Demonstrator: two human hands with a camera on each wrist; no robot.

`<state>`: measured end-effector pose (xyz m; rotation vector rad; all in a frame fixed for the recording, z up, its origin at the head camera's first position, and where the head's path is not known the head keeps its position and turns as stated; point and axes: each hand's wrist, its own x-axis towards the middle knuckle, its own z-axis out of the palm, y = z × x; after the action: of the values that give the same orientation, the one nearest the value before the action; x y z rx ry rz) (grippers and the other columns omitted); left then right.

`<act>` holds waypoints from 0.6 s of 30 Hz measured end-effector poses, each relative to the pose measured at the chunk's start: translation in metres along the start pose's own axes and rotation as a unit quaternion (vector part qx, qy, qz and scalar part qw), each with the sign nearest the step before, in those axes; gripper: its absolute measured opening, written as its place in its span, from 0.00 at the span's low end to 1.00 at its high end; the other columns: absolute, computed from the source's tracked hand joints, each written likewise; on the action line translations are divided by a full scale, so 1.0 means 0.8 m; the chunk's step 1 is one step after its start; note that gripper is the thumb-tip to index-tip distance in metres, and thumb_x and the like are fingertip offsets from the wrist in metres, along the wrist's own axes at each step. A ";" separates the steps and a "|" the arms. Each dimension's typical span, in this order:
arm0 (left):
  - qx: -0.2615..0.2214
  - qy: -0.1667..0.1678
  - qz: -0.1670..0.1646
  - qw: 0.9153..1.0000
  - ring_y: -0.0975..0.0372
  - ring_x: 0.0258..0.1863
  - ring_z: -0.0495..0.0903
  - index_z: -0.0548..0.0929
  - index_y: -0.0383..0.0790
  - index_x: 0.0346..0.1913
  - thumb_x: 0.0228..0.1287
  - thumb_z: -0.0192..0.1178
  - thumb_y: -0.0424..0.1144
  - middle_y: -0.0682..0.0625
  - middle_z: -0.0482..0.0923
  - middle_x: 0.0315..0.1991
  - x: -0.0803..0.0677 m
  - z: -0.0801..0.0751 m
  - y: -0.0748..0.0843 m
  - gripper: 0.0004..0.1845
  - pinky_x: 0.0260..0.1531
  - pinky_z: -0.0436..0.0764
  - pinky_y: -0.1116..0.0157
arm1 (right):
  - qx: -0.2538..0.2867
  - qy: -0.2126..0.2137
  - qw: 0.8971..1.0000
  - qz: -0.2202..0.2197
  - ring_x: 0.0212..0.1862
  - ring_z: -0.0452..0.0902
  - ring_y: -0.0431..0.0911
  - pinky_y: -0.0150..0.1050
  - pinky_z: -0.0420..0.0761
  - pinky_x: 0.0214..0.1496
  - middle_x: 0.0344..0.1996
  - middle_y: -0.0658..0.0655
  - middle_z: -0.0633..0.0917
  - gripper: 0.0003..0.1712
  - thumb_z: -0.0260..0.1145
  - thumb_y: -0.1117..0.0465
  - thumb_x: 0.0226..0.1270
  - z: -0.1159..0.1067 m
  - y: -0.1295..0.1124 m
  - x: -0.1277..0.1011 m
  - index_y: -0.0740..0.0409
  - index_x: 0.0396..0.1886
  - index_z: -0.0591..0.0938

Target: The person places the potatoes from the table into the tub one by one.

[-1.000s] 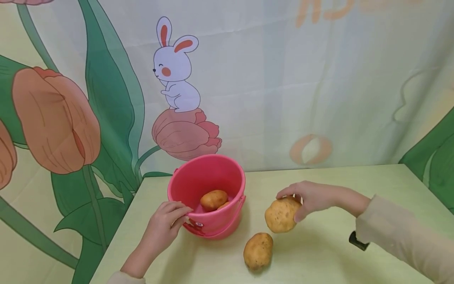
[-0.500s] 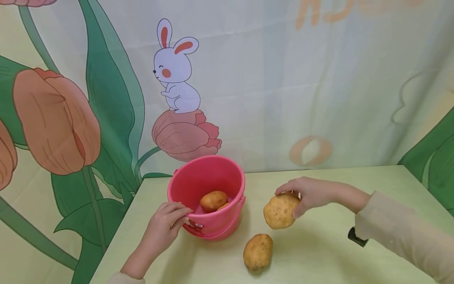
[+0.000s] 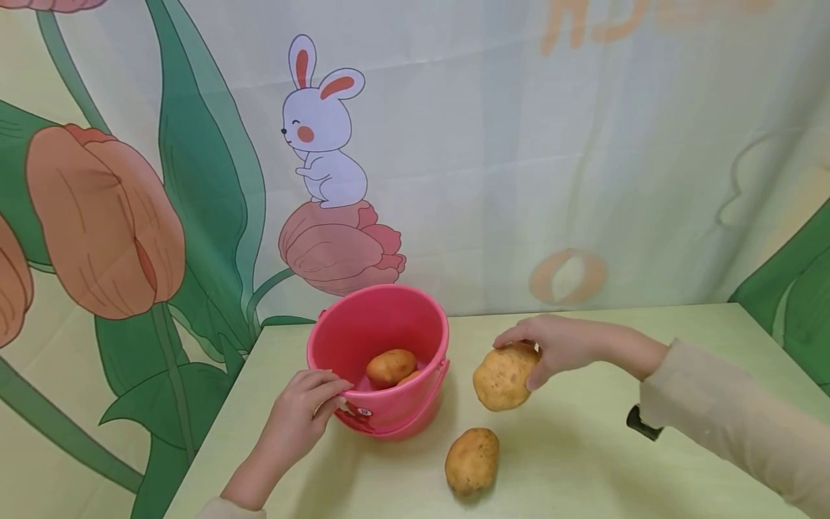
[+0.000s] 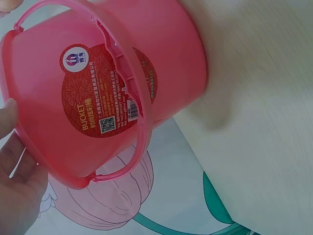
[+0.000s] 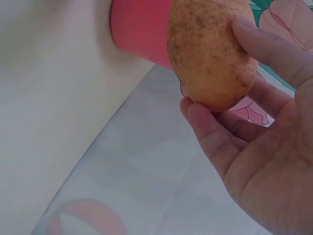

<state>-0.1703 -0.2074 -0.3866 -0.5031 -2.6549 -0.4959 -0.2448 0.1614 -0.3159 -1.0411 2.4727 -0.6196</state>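
A pink bucket [image 3: 389, 326] stands on the pale green table [image 3: 583, 461] with potatoes [image 3: 390, 365] inside. My left hand [image 3: 305, 411] grips its near rim; the left wrist view shows the bucket's labelled wall [image 4: 107, 93] and handle. My right hand [image 3: 551, 344] holds a large potato [image 3: 502, 376] lifted off the table, just right of the bucket. In the right wrist view the fingers [image 5: 215, 132] curl round that potato [image 5: 210, 54], with the bucket [image 5: 142, 29] behind it. Another potato [image 3: 472, 460] lies on the table in front.
A printed backdrop with a rabbit [image 3: 320, 130] and tulips hangs right behind the table. The table's left edge runs close to the bucket. A black wrist strap [image 3: 642, 424] shows under the right sleeve.
My right hand has lifted the large potato off the table and carried it left toward the bucket. The left hand and bucket have stayed put.
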 end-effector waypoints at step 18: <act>-0.007 -0.003 -0.006 1.000 0.61 0.43 0.72 0.84 0.48 0.40 0.43 0.68 0.33 0.54 0.78 0.38 0.000 0.000 0.000 0.17 0.35 0.81 0.65 | -0.008 0.004 1.000 -0.012 0.46 0.70 0.46 0.33 0.74 0.42 0.50 0.57 0.76 0.34 0.71 0.60 0.45 -0.021 -0.016 0.014 0.60 0.55 0.72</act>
<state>-0.1707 -0.2075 -0.3866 -0.4940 -2.6631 -0.5164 -0.2530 0.1494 -0.2970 -1.0780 2.4790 -0.6143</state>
